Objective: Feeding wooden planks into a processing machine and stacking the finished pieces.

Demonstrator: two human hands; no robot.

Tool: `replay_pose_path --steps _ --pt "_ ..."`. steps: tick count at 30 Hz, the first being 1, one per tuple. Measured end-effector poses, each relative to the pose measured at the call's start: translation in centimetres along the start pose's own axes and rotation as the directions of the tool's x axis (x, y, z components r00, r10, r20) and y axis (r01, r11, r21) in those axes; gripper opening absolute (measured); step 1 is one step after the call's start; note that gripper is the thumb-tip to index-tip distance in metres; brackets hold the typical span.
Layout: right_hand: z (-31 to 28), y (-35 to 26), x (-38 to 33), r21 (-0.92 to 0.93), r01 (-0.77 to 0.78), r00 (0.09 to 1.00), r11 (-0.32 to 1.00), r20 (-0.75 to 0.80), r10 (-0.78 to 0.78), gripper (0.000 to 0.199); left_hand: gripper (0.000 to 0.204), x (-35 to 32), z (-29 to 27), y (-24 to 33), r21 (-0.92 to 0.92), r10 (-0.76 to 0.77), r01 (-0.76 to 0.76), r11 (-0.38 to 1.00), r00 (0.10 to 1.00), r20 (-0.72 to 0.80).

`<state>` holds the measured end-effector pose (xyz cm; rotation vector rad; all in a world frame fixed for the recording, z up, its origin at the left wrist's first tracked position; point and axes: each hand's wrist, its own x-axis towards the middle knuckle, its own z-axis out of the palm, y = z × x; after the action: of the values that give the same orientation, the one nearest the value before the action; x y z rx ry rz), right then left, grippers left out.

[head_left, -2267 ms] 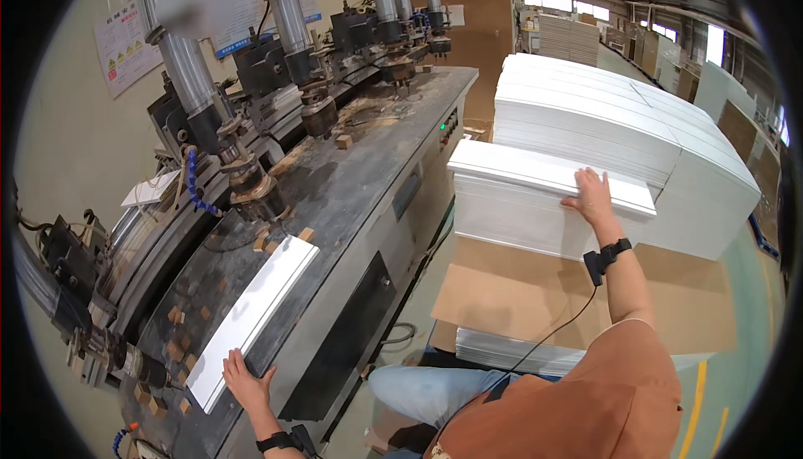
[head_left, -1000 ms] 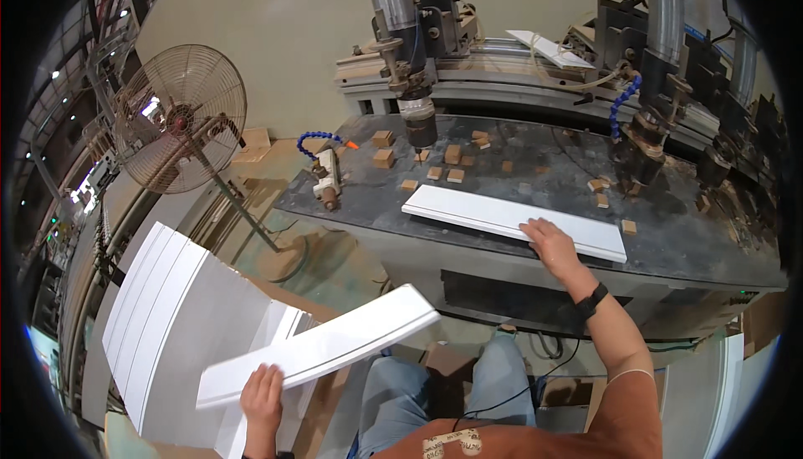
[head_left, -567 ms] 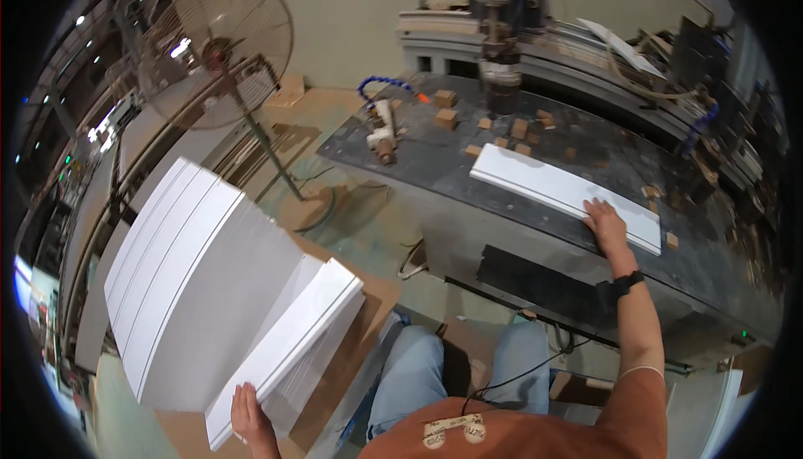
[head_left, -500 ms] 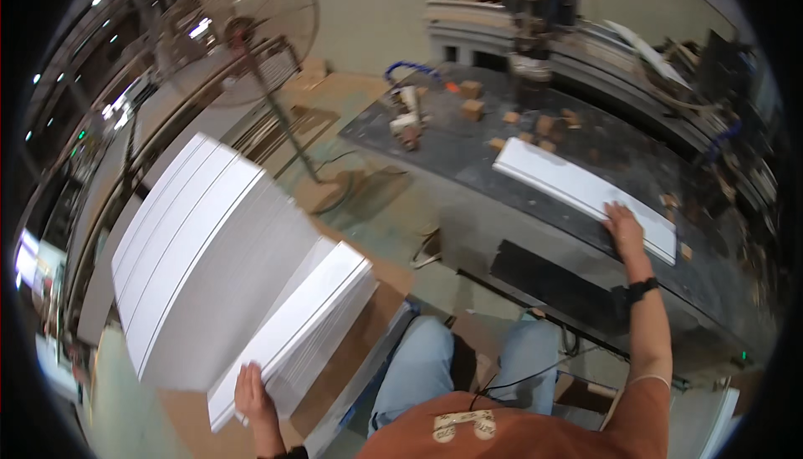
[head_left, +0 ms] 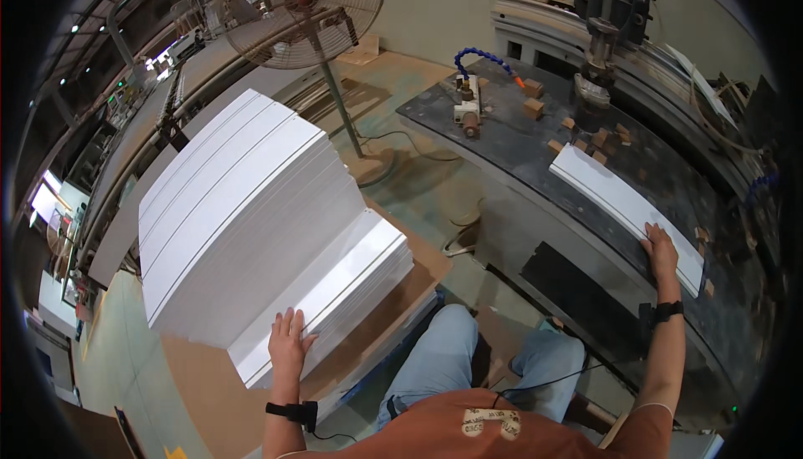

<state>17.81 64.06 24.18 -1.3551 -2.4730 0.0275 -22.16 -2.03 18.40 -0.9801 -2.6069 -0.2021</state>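
My left hand (head_left: 287,340) lies flat, fingers spread, on the top white panel of a low stack (head_left: 335,290) beside a taller stack of white panels (head_left: 234,208). My right hand (head_left: 661,250) rests on the near end of a single long white panel (head_left: 623,204) that lies on the dark machine table (head_left: 535,145). Neither hand grips anything; both press on panel surfaces.
A standing fan (head_left: 305,3) is behind the stacks. Small wooden blocks (head_left: 598,137) are scattered on the machine table near a drill head (head_left: 606,20) and a blue coolant hose (head_left: 481,58). The stacks sit on brown cardboard (head_left: 201,375). My knees (head_left: 452,350) are below.
My left hand carried a white panel from mid-air down onto the low stack and now lies flat on it. My right hand stayed on the panel on the machine table.
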Motion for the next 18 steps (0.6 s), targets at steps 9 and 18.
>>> replay_pose_path --steps 9,18 --pt "1.5 2.5 1.5 -0.030 0.106 0.994 0.994 -0.010 -0.106 0.039 0.050 3.4 3.5 0.4 -0.242 -0.203 0.172 0.955 0.973 -0.110" --pt "2.2 0.1 1.2 -0.138 -0.032 0.990 0.990 -0.142 0.012 0.053 0.042 20.5 0.1 37.2 -0.522 0.660 -0.727 0.447 0.662 -0.356"
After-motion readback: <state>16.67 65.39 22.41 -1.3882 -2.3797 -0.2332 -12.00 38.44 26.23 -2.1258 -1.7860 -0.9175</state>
